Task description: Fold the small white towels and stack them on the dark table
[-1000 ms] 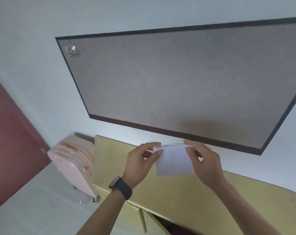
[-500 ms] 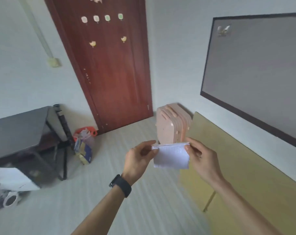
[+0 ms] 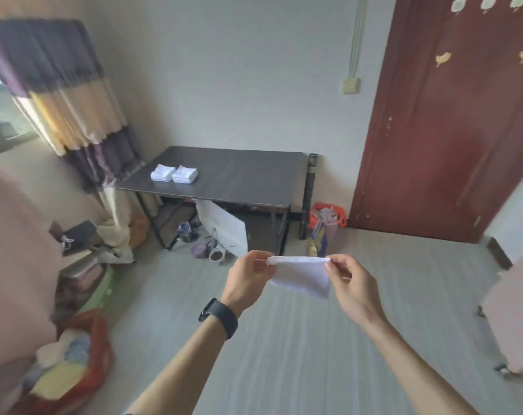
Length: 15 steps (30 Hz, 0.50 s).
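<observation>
A small white towel (image 3: 302, 274) hangs folded in the air in front of me, above the floor. My left hand (image 3: 249, 275) pinches its upper left corner and my right hand (image 3: 351, 284) pinches its upper right corner. Ahead stands the dark table (image 3: 248, 178) against the far wall. Two stacks of folded white towels (image 3: 174, 174) lie side by side on the table's left part.
A red-brown door (image 3: 445, 121) is to the right of the table. Bags and shoes (image 3: 212, 235) crowd the floor under the table. A striped curtain (image 3: 62, 94) hangs at the left. A red bag of cloths (image 3: 71, 363) sits at lower left.
My view has swung left from the wall board past the door to the dark table. Both hands keep holding the towel by its top corners, now pulled slightly wider apart.
</observation>
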Tool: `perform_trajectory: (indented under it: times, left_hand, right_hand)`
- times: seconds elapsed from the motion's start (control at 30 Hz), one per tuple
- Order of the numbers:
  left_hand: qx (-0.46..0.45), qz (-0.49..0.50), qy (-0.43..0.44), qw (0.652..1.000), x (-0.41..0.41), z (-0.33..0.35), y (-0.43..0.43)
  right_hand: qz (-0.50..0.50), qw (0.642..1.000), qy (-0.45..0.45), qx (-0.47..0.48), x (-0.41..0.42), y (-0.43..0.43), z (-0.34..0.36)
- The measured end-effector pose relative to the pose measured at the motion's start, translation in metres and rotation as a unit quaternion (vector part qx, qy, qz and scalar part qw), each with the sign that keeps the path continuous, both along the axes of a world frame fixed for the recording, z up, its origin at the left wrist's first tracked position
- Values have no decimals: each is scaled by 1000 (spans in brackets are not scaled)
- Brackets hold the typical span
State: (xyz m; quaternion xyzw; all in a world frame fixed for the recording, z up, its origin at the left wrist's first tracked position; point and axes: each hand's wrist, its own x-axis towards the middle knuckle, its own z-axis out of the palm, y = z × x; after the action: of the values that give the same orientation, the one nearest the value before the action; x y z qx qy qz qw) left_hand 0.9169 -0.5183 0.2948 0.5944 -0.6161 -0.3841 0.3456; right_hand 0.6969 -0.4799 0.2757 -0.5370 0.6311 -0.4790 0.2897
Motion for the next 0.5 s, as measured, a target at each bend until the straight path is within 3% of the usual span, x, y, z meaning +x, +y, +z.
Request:
perform_trajectory:
  times: [0.23,0.5]
  left_hand:
    - [7,95,26,995,148,-18,-74]
    - [-41,214,84,972,241,-29,-203]
  right_hand:
    - [97,995,15,-24,155,-124,-19]
    - [123,989,53,-69,292,-286,-41]
